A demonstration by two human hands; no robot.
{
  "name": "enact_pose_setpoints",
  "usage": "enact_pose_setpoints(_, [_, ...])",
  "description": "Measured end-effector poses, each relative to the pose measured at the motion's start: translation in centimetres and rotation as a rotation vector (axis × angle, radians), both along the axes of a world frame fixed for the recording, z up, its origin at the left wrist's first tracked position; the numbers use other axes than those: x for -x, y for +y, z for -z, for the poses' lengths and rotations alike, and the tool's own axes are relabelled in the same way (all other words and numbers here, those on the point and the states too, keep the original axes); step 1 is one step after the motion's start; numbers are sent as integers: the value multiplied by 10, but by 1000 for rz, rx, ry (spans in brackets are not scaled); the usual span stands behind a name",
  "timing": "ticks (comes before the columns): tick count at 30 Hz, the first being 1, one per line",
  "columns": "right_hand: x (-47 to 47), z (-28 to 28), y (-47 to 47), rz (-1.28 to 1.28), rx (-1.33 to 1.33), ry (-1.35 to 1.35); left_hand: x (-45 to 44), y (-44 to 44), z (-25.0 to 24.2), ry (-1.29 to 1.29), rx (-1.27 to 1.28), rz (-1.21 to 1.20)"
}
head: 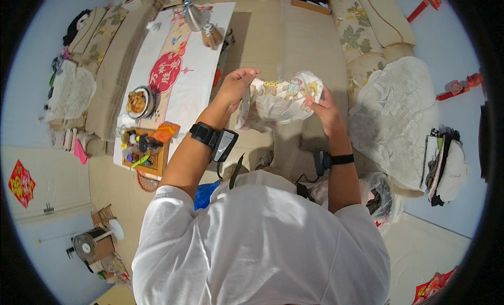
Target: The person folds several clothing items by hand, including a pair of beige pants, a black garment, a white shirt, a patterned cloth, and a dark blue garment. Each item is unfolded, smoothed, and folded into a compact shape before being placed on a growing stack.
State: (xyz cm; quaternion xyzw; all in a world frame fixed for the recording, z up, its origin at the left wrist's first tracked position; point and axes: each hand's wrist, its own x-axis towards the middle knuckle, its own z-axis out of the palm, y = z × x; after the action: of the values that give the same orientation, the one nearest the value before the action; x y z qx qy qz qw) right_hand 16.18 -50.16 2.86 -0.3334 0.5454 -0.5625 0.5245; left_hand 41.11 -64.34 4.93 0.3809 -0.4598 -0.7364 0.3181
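A white cloth item printed with cartoon bears [289,94] is stretched between my two hands, in front of me over the seat and floor. My left hand [238,84] pinches its upper left edge between thumb and fingers. At its right edge, my right hand [327,110] grips it with the thumb on the near face. The lower left part hangs in loose folds, and what kind of garment or cover it is cannot be told. Both forearms wear black straps with devices.
Left of me stands a long table [197,82] with a metal jug [193,15], a bowl of food [138,103] and a wooden tray [164,159] of small items. A sofa with a lace cover [397,119] is on the right. A plastic bag [382,194] lies near my right side.
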Motion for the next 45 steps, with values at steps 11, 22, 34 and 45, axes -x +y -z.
enact_pose_setpoints(11, [77,17,-18,375,22,4,110,-101,-4,-203,196,648])
enact_pose_setpoints(22, [53,29,-20,1053,9,-173,302,-194,20,-403,718,1567])
enact_pose_setpoints(34, [-90,-8,-23,1879,-171,263,409,-99,-4,141,766,1998])
enact_pose_setpoints(45, [-145,-71,25,2395,-99,363,397,45,-47,332,68,2209])
